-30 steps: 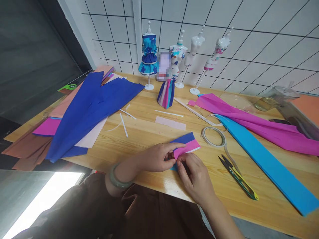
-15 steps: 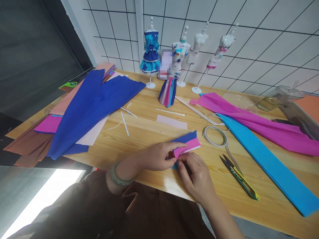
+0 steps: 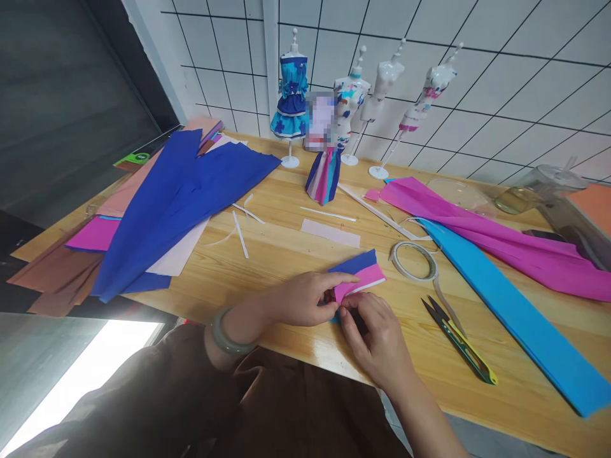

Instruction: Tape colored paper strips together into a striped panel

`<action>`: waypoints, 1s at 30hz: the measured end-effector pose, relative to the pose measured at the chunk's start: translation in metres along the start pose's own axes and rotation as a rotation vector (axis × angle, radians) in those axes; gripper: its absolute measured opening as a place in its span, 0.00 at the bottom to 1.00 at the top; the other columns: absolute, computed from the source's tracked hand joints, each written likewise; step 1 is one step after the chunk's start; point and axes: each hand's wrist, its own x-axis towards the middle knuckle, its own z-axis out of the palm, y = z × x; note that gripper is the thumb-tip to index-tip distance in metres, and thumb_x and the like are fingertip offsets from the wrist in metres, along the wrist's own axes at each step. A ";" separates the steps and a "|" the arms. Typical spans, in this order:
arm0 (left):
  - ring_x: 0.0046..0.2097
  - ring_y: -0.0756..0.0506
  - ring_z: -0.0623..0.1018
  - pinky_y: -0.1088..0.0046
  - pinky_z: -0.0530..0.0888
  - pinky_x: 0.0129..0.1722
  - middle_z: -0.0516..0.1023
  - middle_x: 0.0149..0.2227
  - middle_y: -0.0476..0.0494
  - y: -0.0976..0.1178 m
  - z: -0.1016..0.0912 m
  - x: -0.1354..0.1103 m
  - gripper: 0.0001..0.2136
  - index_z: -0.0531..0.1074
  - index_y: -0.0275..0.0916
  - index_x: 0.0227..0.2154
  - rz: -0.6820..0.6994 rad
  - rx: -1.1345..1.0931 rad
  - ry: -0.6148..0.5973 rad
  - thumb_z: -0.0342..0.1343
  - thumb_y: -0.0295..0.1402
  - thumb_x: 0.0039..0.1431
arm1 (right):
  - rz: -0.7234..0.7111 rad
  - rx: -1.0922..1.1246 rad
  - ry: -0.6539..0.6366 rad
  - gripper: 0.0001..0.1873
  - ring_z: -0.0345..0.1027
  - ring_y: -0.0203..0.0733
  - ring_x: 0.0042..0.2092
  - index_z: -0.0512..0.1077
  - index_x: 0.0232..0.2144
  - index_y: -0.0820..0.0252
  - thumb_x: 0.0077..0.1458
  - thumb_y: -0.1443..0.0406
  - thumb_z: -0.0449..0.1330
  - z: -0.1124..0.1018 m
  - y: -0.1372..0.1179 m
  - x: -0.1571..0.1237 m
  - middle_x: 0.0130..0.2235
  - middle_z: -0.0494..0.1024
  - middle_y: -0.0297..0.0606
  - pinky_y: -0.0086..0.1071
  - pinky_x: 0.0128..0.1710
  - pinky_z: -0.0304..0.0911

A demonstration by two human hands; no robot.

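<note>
Near the table's front edge, a small strip-joined piece of crepe paper [image 3: 366, 276] in blue and pink, with a white strip along its lower edge, lies between my hands. My left hand [image 3: 319, 296] is closed on its left end, with the index finger stretched across the pink part. My right hand [image 3: 375, 324] pinches the lower edge close to the left fingertips. A bit of lighter blue shows beneath the fingers. To the right lie yellow-and-green thread snips [image 3: 458, 343] with blades pointing away, and a roll of narrow tape [image 3: 414, 261] with a loose tail.
Folded blue paper [image 3: 181, 191] covers other coloured sheets at left. Long magenta [image 3: 487, 235] and light blue strips [image 3: 515, 318] lie at right. A pale pink rectangle [image 3: 330, 233] and thin white strips [image 3: 240, 235] lie mid-table. Several mini dress forms [image 3: 289, 95] stand by the tiled wall.
The view has shifted very slightly. Both hands keep their hold on the crepe paper with almost no movement.
</note>
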 end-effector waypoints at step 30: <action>0.31 0.50 0.71 0.76 0.67 0.32 0.74 0.34 0.46 0.001 0.000 0.001 0.23 0.62 0.37 0.53 0.012 0.004 -0.003 0.50 0.27 0.51 | -0.015 0.015 -0.007 0.03 0.64 0.42 0.35 0.65 0.33 0.59 0.55 0.69 0.52 0.000 0.000 0.001 0.31 0.72 0.39 0.38 0.35 0.58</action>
